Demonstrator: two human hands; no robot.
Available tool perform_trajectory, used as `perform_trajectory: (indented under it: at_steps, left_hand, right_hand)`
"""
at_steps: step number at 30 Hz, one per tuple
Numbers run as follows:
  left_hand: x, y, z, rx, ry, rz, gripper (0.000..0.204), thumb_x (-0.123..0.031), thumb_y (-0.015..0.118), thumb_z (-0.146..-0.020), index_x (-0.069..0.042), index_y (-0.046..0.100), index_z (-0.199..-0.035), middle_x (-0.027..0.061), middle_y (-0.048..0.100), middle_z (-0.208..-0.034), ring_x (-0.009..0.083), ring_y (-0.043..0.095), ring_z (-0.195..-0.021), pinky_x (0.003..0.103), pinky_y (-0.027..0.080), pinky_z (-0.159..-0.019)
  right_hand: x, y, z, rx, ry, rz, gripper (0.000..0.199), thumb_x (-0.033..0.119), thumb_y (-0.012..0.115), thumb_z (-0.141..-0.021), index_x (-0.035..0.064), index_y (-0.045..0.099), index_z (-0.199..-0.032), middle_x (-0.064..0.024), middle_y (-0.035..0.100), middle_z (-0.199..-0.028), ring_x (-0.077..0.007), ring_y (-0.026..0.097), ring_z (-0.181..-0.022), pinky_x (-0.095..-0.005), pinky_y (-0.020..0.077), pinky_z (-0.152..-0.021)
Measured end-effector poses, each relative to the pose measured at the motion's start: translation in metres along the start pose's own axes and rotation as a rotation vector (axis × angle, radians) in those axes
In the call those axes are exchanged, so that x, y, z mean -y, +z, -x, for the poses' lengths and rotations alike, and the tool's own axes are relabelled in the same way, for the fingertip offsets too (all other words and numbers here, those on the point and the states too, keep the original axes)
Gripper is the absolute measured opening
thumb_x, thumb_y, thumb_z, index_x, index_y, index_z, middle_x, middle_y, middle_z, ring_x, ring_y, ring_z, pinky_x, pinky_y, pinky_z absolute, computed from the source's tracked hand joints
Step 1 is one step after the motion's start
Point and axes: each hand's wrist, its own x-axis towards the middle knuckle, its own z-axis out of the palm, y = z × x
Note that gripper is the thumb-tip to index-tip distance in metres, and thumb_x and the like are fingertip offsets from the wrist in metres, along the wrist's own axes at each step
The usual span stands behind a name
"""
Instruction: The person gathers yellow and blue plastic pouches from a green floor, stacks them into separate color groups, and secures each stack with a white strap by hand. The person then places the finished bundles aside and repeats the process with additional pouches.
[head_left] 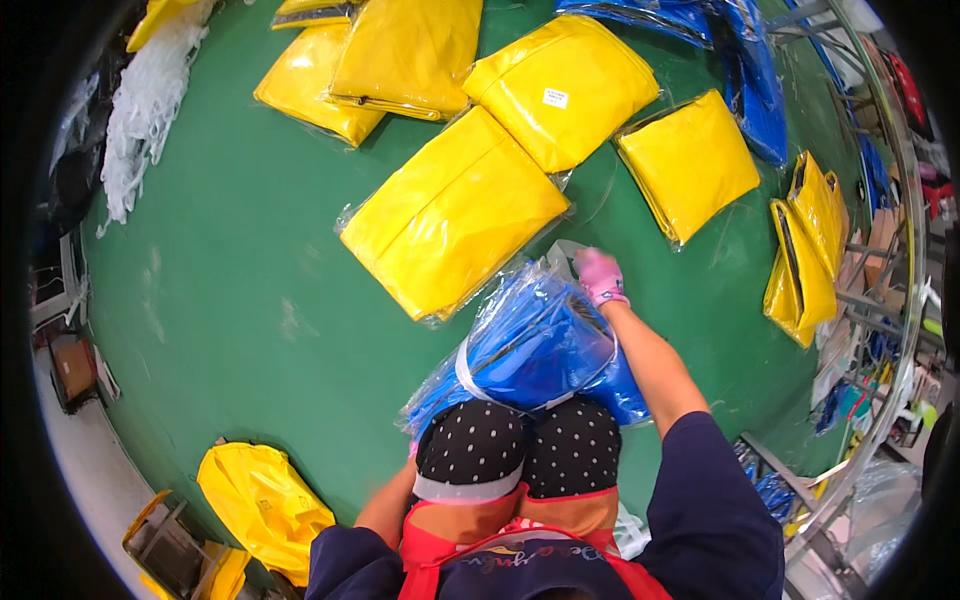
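A blue folded bundle [535,335] in clear plastic lies on the floor right in front of my knees. Around it runs a white strap [466,372]. My right hand [598,275], in a pink patterned glove, is at the bundle's far right corner, its fingers slightly blurred. It appears closed on a whitish strip [566,256] there; whether this is strap or bag edge I cannot tell. My left hand [413,449] is low beside my left knee, near the bundle's left end. Only a sliver of its pink glove shows, and its fingers are hidden.
Several bagged yellow folded packs lie ahead, the nearest one [455,215] almost touching the bundle. More yellow packs [805,250] lean at the right by a metal rack [905,300]. Blue packs [750,85] lie far right. A yellow bag [262,505] sits behind left; white strips [150,110] hang far left.
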Motion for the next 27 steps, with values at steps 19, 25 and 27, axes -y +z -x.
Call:
perform_trajectory:
  at_steps: [19,25,27]
  left_hand:
    - [-0.161,-0.004,-0.018,0.313,1.195,-1.327,0.032,-0.016,0.063,-0.075,-0.003,0.059,-0.105,0.0126,0.065,-0.082,0.0273,0.062,-0.065,0.035,0.051,-0.058]
    - [-0.116,-0.067,-0.031,0.642,1.126,-1.847,0.03,-0.009,0.05,-0.081,-0.012,0.051,-0.111,0.0089,0.057,-0.067,0.0293,0.059,-0.057,0.039,0.047,-0.05]
    - [-0.113,-0.065,-0.016,0.608,1.011,-1.915,0.034,-0.007,0.047,-0.08,-0.012,0.049,-0.114,0.0095,0.059,-0.069,0.0298,0.06,-0.058,0.041,0.047,-0.049]
  right_hand:
    - [-0.078,-0.163,0.233,-0.318,0.063,-1.164,0.034,0.04,0.049,-0.092,0.0074,0.058,-0.089,0.0041,0.053,-0.08,-0.008,0.048,-0.079,-0.0267,0.0435,-0.07]
    - [-0.084,-0.066,0.35,-0.302,0.259,-1.048,0.024,0.025,0.051,-0.093,0.005,0.053,-0.079,0.0064,0.045,-0.069,-0.0053,0.039,-0.066,-0.0218,0.0351,-0.058]
    - [-0.077,-0.063,0.365,-0.237,0.286,-1.187,0.016,0.016,0.051,-0.09,0.0036,0.053,-0.081,0.0047,0.045,-0.067,-0.0066,0.039,-0.063,-0.0232,0.0357,-0.057]
